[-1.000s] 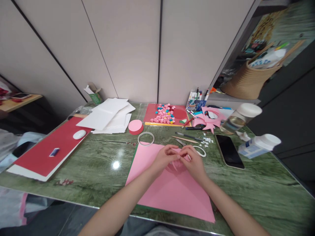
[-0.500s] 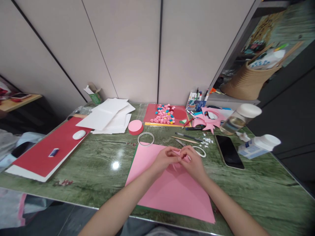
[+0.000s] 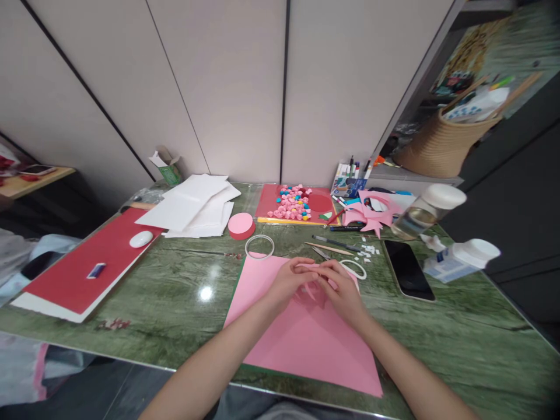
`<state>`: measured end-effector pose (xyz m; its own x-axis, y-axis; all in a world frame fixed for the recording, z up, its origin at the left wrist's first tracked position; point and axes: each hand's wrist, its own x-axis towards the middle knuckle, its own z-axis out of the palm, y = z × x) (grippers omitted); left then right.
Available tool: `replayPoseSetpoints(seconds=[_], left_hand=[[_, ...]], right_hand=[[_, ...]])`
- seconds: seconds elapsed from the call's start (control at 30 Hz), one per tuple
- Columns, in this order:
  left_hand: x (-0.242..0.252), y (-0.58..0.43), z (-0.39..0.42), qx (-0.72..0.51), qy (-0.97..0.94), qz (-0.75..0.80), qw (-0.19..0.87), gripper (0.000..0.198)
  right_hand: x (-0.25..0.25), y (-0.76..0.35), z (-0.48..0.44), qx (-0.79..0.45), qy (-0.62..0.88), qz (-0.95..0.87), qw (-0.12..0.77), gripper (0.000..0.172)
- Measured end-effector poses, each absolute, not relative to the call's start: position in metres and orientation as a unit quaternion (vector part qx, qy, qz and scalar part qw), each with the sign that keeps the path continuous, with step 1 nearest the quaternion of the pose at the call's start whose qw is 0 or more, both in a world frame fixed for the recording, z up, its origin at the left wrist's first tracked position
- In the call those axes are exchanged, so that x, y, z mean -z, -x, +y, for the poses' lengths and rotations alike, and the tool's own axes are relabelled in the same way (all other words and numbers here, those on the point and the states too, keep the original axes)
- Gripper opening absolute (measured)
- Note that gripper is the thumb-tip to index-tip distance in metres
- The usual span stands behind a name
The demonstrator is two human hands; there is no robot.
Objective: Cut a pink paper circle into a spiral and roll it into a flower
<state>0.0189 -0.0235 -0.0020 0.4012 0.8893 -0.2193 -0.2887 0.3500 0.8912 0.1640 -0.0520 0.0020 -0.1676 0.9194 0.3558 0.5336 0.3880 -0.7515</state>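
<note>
My left hand (image 3: pixel 291 284) and my right hand (image 3: pixel 339 286) meet over a stack of pink paper sheets (image 3: pixel 301 344). Between their fingertips they pinch a curled pink paper strip (image 3: pixel 311 290), whose loose part hangs below the fingers. Fingers cover much of the strip. Both hands are closed, fingertips touching or nearly so. Just beyond my right hand lie scissors (image 3: pixel 359 269) with white handles, partly hidden by the fingers. A wooden stick (image 3: pixel 335 249) and a black pen (image 3: pixel 328 240) rest behind them, near scattered white paper bits (image 3: pixel 370 251).
A tape ring (image 3: pixel 259 247) and pink paper circles (image 3: pixel 241 224) lie behind the sheets. Rolled pink paper pieces (image 3: pixel 293 205) sit on a red sheet. To the right are a phone (image 3: pixel 409 269), a white bottle (image 3: pixel 464 259) and a clear jar (image 3: pixel 424 216). Red card (image 3: pixel 87 268) lies left.
My hands have turned slightly and the fingers have shifted on the pink strip. More of its curled part shows below them now. Other things stay in place.
</note>
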Motion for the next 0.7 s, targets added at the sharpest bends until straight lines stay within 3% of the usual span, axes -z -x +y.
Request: replayPoseSetpoints(seconds=[0.5, 0.7], left_hand=[[-0.002, -0.0192, -0.0254, -0.387, -0.415, 0.343, 0.748, 0.041], [-0.0017, -0.0197, -0.027, -0.372, -0.419, 0.325, 0.762, 0.042]], right_hand=[[-0.0015, -0.1675, -0.0493, -0.234, 0.542, -0.667, 0.454, 0.002], [-0.0028, -0.1666, -0.0485, -0.245, 0.535, -0.663, 0.462, 0.011]])
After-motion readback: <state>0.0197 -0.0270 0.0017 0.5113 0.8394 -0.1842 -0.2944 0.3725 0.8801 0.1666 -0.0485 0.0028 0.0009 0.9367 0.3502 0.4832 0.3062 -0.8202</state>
